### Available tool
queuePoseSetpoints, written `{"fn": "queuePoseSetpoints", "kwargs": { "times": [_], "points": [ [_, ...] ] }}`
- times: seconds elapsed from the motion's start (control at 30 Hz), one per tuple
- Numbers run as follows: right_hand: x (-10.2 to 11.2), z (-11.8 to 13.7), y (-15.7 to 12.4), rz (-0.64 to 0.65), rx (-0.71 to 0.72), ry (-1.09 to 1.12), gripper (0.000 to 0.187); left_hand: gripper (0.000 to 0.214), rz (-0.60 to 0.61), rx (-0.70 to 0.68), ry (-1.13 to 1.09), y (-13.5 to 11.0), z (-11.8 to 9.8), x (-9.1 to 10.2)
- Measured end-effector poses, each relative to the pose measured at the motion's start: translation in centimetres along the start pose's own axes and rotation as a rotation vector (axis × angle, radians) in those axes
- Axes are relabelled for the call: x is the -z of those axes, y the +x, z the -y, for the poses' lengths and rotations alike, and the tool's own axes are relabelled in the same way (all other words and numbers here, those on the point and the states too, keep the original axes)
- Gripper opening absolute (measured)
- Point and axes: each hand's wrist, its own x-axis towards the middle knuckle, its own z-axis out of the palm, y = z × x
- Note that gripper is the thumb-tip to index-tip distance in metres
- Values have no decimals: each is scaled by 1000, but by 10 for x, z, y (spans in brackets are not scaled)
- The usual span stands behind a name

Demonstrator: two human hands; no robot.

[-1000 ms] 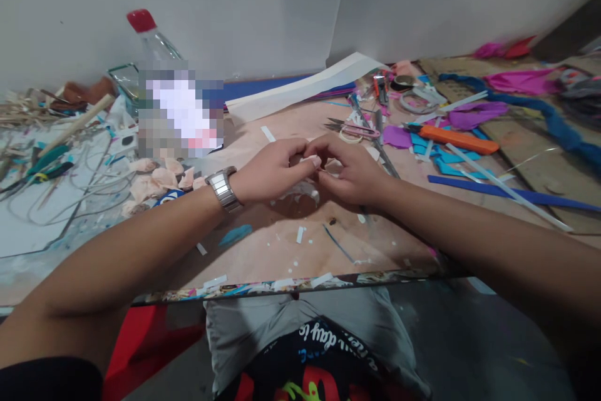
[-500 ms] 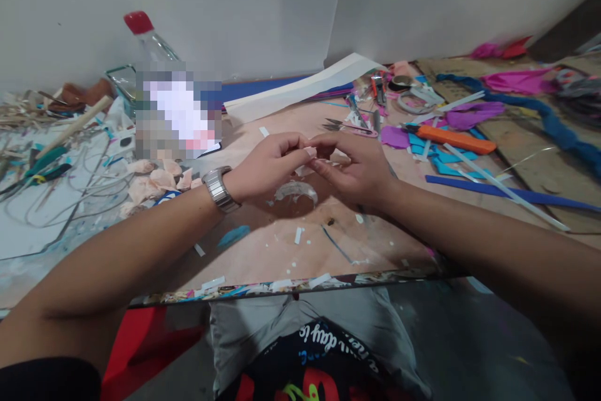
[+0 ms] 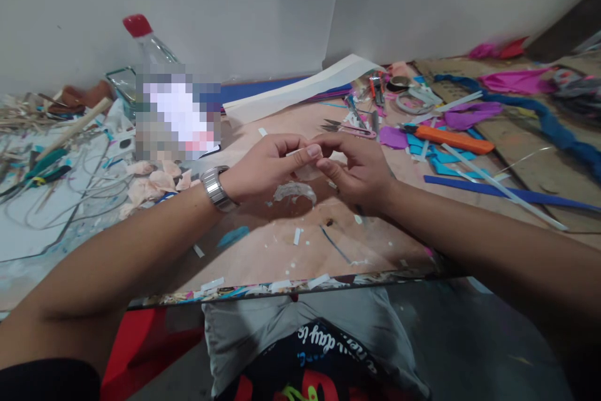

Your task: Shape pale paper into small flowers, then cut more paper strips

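My left hand (image 3: 282, 160), with a steel watch on its wrist, is closed in a pinch on a small pale, thin piece (image 3: 307, 171). Thumb and fingertips of my right hand (image 3: 354, 166) pinch at the same piece from the other side, and the fingertips of both hands meet. Fingers cover most of the piece, so its exact kind is hard to make out. Just below the hands, a whitish dried smear (image 3: 295, 193) marks the wooden tabletop (image 3: 263, 251). Beyond the right hand lie small pink-handled thread snips (image 3: 350, 129).
Peach crumpled pieces (image 3: 162, 181) and green-handled pliers (image 3: 47, 166) lie left. A red-capped bottle (image 3: 157, 44) stands behind a blurred-out patch. On the right are an orange cutter (image 3: 455, 138), a blue strip (image 3: 507, 191) and purple scraps (image 3: 472, 114). A long white strip (image 3: 305, 88) lies at the back.
My left thumb has shifted slightly right over the pale piece, and a little more of the piece shows below it. Both hands remain together in nearly the same place.
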Motion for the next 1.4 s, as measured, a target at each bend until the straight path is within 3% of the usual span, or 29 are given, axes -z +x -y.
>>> {"fn": "queuePoseSetpoints", "kwargs": {
  "times": [0.57, 0.97, 1.4],
  "points": [
    [0, -1, 1, -70, 7, -83, 43, 45, -2, 55, -12, 1, -1, 2],
    [-1, -3, 1, -55, 16, -52, 45, 54, -25, 62, -10, 0, -2, -1],
    [0, -3, 2, -61, 14, -80, 42, 46, 26, 85, -58, 0, -2, 0]
  ]
}}
